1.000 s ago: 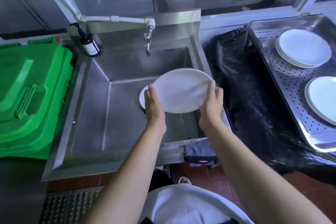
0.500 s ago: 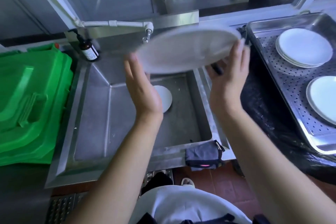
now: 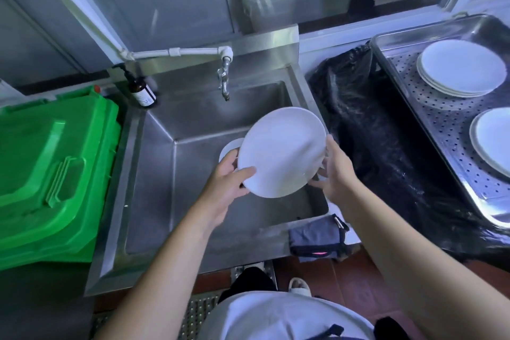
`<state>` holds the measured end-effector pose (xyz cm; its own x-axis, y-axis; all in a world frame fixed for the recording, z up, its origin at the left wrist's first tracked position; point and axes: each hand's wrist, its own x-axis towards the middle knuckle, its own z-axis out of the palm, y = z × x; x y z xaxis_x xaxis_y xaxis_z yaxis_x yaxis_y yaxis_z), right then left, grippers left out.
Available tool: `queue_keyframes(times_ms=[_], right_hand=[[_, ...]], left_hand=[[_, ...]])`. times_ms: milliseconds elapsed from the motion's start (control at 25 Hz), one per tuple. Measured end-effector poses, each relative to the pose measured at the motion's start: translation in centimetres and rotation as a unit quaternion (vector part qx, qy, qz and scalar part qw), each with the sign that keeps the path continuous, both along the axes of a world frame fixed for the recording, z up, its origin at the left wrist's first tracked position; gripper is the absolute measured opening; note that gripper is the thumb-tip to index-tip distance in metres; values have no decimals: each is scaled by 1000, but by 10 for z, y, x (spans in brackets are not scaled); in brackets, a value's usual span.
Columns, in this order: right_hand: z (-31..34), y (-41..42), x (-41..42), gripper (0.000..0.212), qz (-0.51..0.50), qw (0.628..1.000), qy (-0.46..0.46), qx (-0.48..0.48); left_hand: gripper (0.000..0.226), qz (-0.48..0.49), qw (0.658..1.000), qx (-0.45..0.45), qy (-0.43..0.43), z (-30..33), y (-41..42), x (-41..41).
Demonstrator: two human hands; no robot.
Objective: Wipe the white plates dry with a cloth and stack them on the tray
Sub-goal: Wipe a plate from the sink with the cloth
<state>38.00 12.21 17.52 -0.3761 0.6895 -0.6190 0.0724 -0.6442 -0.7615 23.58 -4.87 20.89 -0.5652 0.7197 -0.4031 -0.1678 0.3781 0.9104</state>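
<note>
Over the steel sink (image 3: 154, 201) I hold a white plate (image 3: 281, 152) tilted, its face toward me. My left hand (image 3: 229, 182) grips its lower left rim, thumb on the face. My right hand (image 3: 335, 171) holds the right rim with fingers curled behind it. Another white plate (image 3: 227, 149) lies in the sink basin, mostly hidden behind the held one. A grey cloth (image 3: 317, 234) hangs over the sink's front right corner. On the perforated steel tray (image 3: 441, 119) at the right sit a stack of white plates (image 3: 461, 67) and one more plate (image 3: 494, 138).
A green bin with a lid (image 3: 52, 174) stands left of the sink. A tap (image 3: 225, 80) and a brown soap bottle (image 3: 142, 91) are at the sink's back. Black plastic sheeting (image 3: 380, 152) covers the counter between sink and tray.
The plate went from low over the sink up to near the tap, flat and high, and has now come back down, turned to face me.
</note>
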Motion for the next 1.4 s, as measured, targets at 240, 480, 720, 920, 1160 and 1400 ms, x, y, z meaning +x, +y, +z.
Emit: queue_keyframes(times_ms=[240, 480, 720, 920, 1160, 1400], right_hand=[[12, 12, 13, 32, 165, 986, -12, -8], [13, -13, 27, 32, 137, 987, -49, 66], [-69, -108, 89, 51, 328, 763, -297, 471], [-117, -134, 117, 54, 427, 626, -361, 544], [-117, -110, 95, 49, 380, 556, -389, 629], [-75, -70, 41, 32, 599, 531, -474, 368]], left_hand=[[57, -13, 997, 54, -52, 20, -25, -8], [40, 28, 988, 69, -134, -2, -37, -5], [34, 113, 961, 39, -251, -35, -55, -36], [34, 108, 954, -17, -280, -58, -74, -60], [40, 62, 956, -34, -286, -81, -80, -73], [47, -12, 956, 25, -293, -74, -82, -101]])
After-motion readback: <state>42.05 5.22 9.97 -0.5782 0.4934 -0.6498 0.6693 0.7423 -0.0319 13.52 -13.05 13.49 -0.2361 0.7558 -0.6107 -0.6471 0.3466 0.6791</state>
